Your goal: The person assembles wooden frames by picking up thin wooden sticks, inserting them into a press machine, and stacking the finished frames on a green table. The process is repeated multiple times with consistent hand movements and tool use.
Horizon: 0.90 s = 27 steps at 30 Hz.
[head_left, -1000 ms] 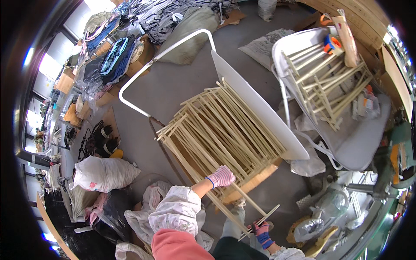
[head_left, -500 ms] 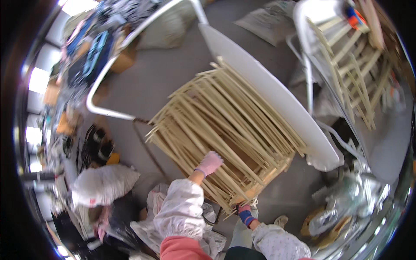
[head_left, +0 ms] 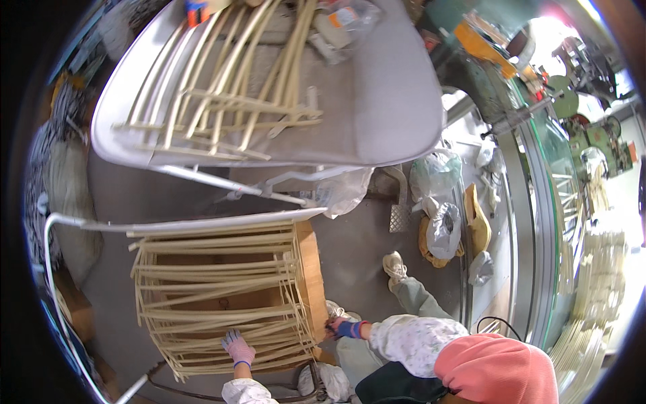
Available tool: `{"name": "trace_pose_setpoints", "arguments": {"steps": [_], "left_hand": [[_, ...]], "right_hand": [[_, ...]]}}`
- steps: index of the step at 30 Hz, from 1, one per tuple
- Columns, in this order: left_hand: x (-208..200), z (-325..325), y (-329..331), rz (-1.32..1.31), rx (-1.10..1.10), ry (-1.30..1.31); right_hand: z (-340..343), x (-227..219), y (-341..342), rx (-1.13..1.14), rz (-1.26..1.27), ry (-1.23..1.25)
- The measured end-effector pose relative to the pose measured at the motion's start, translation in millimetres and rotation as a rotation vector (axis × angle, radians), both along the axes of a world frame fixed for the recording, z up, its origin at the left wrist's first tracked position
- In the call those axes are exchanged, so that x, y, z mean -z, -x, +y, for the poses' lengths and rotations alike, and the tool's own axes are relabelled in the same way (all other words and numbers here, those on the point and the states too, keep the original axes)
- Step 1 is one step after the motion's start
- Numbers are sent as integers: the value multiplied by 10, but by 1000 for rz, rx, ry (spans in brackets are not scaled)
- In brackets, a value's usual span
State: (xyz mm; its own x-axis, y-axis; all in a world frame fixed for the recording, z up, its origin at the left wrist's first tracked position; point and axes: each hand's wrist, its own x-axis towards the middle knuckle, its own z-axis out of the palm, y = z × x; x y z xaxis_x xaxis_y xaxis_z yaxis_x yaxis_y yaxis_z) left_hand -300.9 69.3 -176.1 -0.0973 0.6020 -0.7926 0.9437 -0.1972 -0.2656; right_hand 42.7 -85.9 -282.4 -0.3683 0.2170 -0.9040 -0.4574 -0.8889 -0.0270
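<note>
A stack of long, thin cream-coloured rods [head_left: 215,276] lies across a brown cardboard box [head_left: 309,269] at the lower left. My left hand [head_left: 239,349], in a pale pink glove, rests on the near rods with its fingers spread. At the box's right side is my right hand [head_left: 346,328], in a blue and pink glove with dark fingertips. Those fingers are too small and dark to make out, so any hold there is hidden. White patterned sleeves cover both forearms.
A white folding table [head_left: 397,87] beyond the box carries more cream rods [head_left: 235,81] and a plastic bag [head_left: 350,27]. White tubing [head_left: 50,269] bends around the left side. Clear plastic bags [head_left: 444,229] lie right, beside a glass-edged metal frame [head_left: 531,222].
My view has swung right, bringing the white table to the top and machinery into sight. My left hand stays on the rods and my right hand stays by the box.
</note>
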Motion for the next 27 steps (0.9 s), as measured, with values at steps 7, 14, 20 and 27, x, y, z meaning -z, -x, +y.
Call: {"name": "trace_pose_setpoints", "arguments": {"steps": [7,14,20,27], "left_hand": [[-621,207,-1087,-399,-104,-1024],[-622,-304,-3698,-1207,-162,-727],[-88,-119,-4736,-1411,-259,-821],[192,437,-4459,-1306,-265,-1068]], "right_hand": [[1295,272,-2094,-270,-1211,-302],[3104,1133,-3120,-872,-1464,-780],[4445,2464,-3342,-1030,-1424,-1014],[5307,2579,-3036,-1003,-1603,-1025]]}}
